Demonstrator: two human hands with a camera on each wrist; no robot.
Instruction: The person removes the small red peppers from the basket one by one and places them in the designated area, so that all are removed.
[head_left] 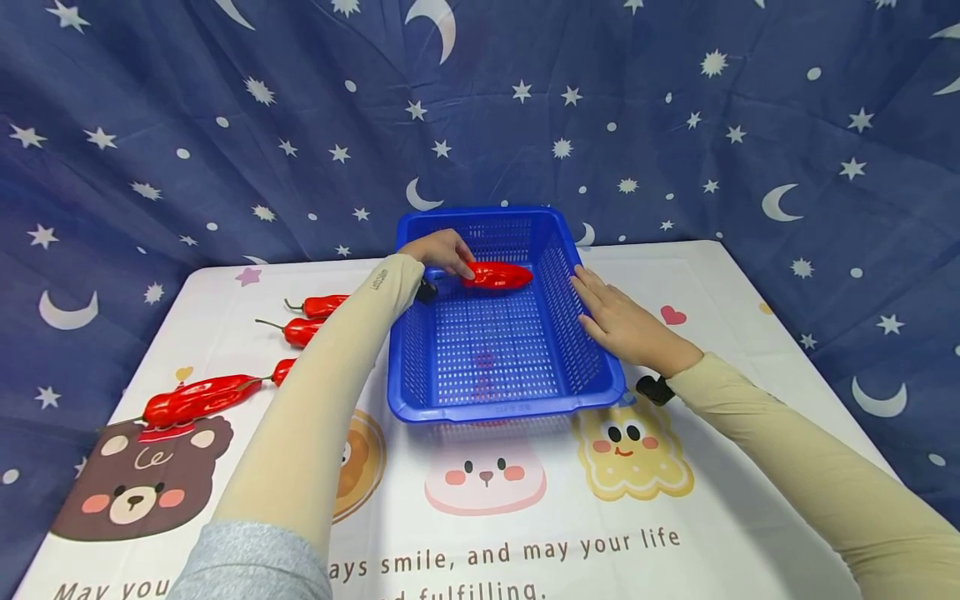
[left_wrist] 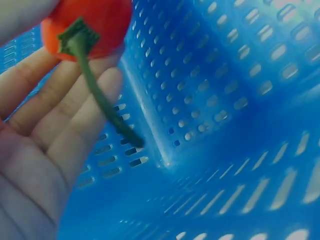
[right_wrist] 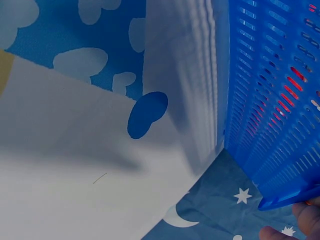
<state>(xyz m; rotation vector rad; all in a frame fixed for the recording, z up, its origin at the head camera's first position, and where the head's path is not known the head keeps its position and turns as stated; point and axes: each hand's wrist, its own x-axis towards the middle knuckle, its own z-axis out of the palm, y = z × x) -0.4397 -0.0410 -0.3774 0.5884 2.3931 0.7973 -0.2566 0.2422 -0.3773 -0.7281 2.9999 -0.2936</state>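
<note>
A blue perforated plastic basket stands toward the back of the table. Inside it, my left hand pinches a red pepper by its stem end, the tip pointing right. Seen from the left wrist, the pepper lies between thumb and fingers, and its curved green stem hangs free over the basket's slotted floor. My right hand rests along the basket's right side, fingers extended against the rim. In the right wrist view, fingertips touch that rim, and red shows through the wall's slots.
Several red peppers lie left of the basket, among them a long one and a stemmed one, partly covered by my left sleeve. A white printed tablecloth covers the table; a dark-blue starry curtain hangs behind.
</note>
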